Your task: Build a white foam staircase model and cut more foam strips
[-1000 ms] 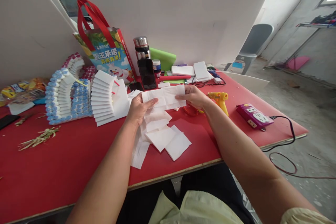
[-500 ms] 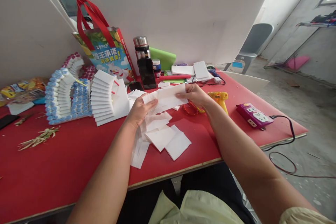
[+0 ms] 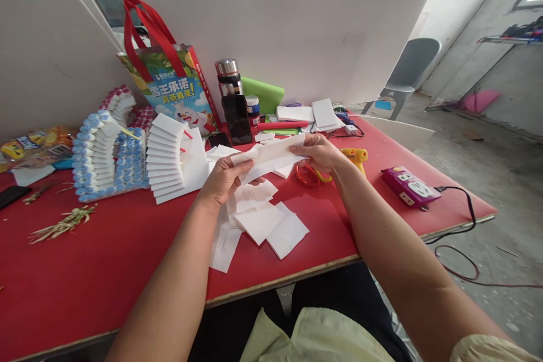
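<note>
Tissue strip [image 3: 271, 157], white, folded and creased, pinched between left hand [image 3: 223, 180] grip and right hand [image 3: 318, 151] grip.

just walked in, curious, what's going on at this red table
A person sits at a red table and holds a white paper strip between both hands: left hand at one end, right hand at the other. Loose white paper squares lie below. A yellow glue gun and a stepped stack of white cards sit nearby.

Red table [image 3: 106, 249], white paper squares [image 3: 271, 226]
</note>
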{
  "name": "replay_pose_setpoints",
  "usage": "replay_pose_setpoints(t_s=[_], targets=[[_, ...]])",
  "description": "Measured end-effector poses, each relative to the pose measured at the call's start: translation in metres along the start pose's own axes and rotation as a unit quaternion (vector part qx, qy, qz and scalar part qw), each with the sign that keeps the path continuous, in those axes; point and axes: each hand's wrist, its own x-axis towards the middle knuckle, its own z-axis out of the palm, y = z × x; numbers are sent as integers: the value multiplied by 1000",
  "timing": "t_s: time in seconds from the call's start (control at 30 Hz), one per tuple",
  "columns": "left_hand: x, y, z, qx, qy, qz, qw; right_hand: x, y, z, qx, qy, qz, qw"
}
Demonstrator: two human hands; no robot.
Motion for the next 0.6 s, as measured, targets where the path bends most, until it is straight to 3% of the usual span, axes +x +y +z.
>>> replay_pose_setpoints(t_s=[0.13, 0.3, 0.5, 0.6], targets=[[-2, 3, -1, -42, -17, 2, 999, -2, -3, 3, 53, -19, -7, 998], [-5, 3, -5, -20, -69, -3, 997, 1, -3, 3, 56, -6, -2, 998], [-5, 10, -16, -90, -201, -120, 968, -1, -6, 4, 12, 17, -14, 1000], [-5, 13, -13, -122, -198, -163, 959, -2, -7, 7, -11, 14, -13, 1000]])
